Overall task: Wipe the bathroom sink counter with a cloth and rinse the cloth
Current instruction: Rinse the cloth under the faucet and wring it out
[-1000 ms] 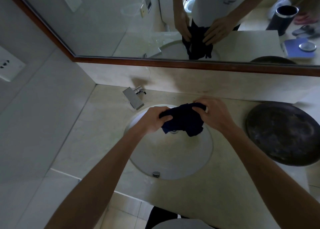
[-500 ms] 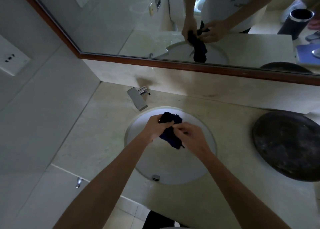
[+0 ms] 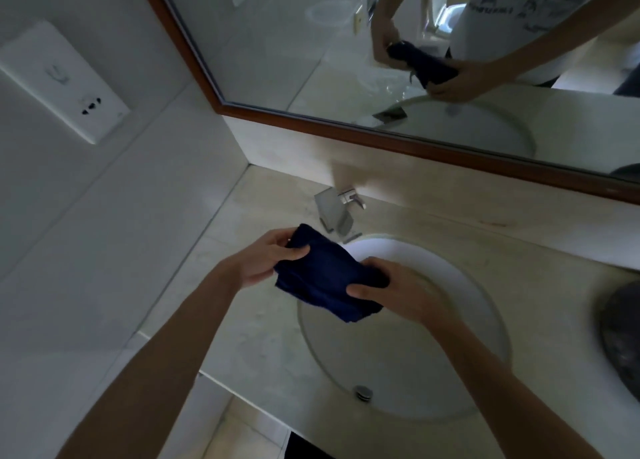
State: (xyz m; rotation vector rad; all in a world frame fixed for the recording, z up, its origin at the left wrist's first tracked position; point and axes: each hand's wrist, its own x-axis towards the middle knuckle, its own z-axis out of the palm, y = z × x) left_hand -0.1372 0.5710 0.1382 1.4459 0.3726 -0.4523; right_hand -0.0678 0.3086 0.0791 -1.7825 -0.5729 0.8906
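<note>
— Where is the cloth (image 3: 325, 278)?
— Bunched between both hands, held over the left rim of the sink (image 3: 460, 285), partly above the tabletop (image 3: 263, 337) just left of the basin. It is dark blue and folded over on itself.
— How do the hands hold it?
— The left hand (image 3: 266, 261) grips its far upper end, thumb laid across the top. The right hand (image 3: 398, 292) clamps the near lower end, thumb pressed on the fabric. The hands are close, joined only by the cloth.
— What stands behind?
— The faucet (image 3: 334, 212), at the tabletop's back edge near the left corner, just beyond the cloth. A dark round tray (image 3: 623, 340) lies at the right edge.
— Any writing?
— The mirror (image 3: 311, 60) reflects a white shirt with dark printing, too blurred to read. The wall socket plate (image 3: 65, 80) on the left carries no legible label.
</note>
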